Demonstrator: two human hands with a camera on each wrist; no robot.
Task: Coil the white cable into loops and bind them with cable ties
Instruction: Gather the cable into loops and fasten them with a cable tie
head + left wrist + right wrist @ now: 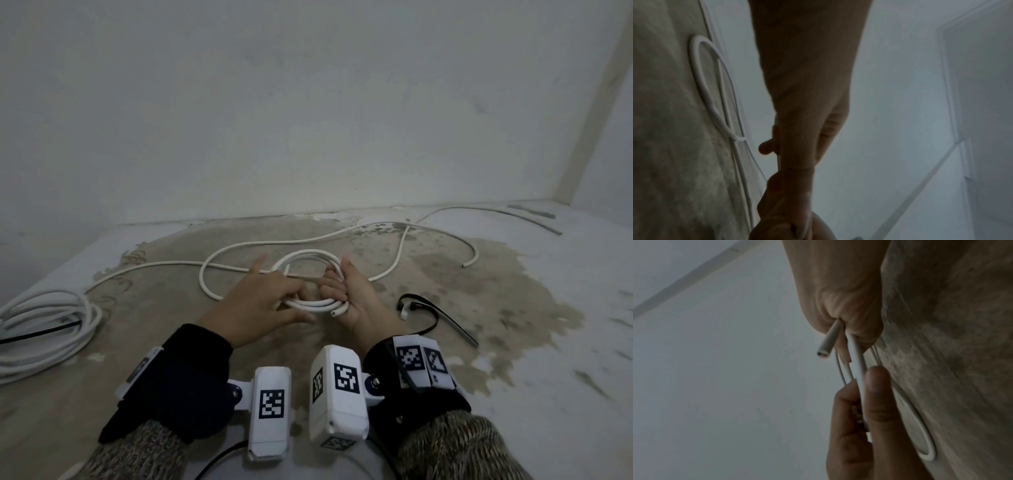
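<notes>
Several loops of white cable [310,274] held above floor [479,342]; coil clenched by right hand [356,298] fingers [863,331], near strand pinched by left hand [253,308], index outstretched.

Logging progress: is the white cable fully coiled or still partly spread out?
Partly spread. The right hand and left hand hold a small coil, while the white cable trails loose across the floor.

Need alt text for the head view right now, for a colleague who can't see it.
Both hands hold a small coil of white round cable above a stained floor: right hand grips it, left hand steadies it. A black plastic cable tie lies right; a bundled white cable coil far left.
</notes>
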